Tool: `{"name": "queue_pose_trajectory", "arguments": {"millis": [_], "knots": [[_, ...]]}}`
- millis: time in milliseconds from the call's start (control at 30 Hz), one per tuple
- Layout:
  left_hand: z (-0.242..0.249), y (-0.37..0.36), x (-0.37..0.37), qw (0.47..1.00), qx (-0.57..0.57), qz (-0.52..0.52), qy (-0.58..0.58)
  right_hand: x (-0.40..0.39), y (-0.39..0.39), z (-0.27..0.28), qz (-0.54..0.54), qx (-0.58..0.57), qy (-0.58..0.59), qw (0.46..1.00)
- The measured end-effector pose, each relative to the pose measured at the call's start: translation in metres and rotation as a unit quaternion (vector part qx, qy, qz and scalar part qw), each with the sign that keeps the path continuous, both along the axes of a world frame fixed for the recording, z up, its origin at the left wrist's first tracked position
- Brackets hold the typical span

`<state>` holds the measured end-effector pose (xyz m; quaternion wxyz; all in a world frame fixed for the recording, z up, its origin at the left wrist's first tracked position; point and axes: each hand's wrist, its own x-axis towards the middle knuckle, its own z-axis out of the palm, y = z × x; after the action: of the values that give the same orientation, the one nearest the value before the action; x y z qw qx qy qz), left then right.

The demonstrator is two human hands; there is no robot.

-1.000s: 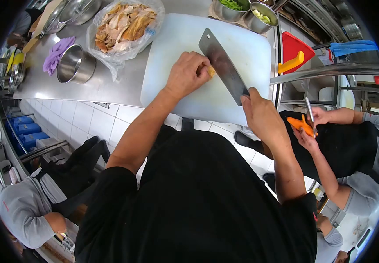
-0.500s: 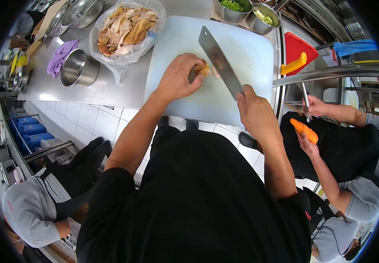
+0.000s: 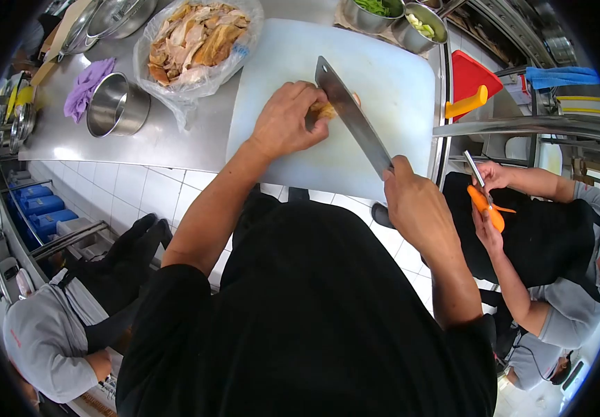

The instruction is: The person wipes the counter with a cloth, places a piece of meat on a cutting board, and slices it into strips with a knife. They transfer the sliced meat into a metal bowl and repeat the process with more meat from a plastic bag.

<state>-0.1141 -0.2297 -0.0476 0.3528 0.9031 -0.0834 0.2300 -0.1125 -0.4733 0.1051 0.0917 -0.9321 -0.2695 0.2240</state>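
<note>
My right hand [image 3: 418, 201] is wrapped round the handle of a cleaver [image 3: 355, 121], whose broad blade slants up and left over the white cutting board [image 3: 390, 83]. Curled fingers of my left hand [image 3: 289, 118] grip a yellowish piece of meat [image 3: 325, 110], probably chicken, on the board. The blade crosses right beside the left fingertips and covers part of the piece. A pale bit of meat [image 3: 356, 99] shows just past the blade's far side.
Left of the board stand a plastic bag of meat pieces [image 3: 199, 42], a steel pot [image 3: 118, 104] and a purple cloth [image 3: 89, 87]. Bowls of cut vegetables [image 3: 418, 28] sit at the back right. To the right, a co-worker peels a carrot [image 3: 484, 208].
The cleaver has come left and down, close against my left fingers and over the meat. The co-worker's peeler has moved onto the carrot, with a strip now curling off.
</note>
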Motion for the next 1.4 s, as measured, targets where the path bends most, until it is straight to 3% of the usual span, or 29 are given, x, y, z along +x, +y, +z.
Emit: {"name": "queue_pose_trajectory", "arguments": {"millis": [267,367,467,600,733,1033,1200,1400], "knots": [[-0.003,0.001,0.001,1.0,-0.019,0.005,-0.023,0.02,0.037,-0.021,0.004,-0.017,0.013,1.0],[-0.001,0.001,0.001,1.0,-0.018,0.005,-0.015,0.03,0.048,-0.081,0.015,0.014,-0.03,0.999],[-0.005,0.005,0.006,0.998,-0.026,0.012,-0.055,0.036,0.059,-0.094,-0.008,0.057,-0.072,0.996],[0.0,0.001,-0.006,0.999,-0.026,0.012,0.033,0.052,0.052,-0.073,-0.01,0.099,-0.065,0.993],[-0.001,0.0,-0.004,1.0,-0.005,0.012,0.005,0.024,0.043,-0.028,-0.003,0.058,-0.07,0.996],[-0.002,0.0,-0.002,1.0,-0.003,0.013,-0.011,-0.002,0.011,0.0,-0.002,-0.041,-0.012,0.999],[-0.001,0.003,-0.003,1.0,-0.012,0.01,-0.002,0.01,0.036,-0.016,0.009,-0.029,-0.001,1.0],[-0.005,0.004,-0.005,1.0,-0.004,0.004,-0.022,0.024,0.047,-0.084,-0.021,0.041,-0.024,0.999]]}}
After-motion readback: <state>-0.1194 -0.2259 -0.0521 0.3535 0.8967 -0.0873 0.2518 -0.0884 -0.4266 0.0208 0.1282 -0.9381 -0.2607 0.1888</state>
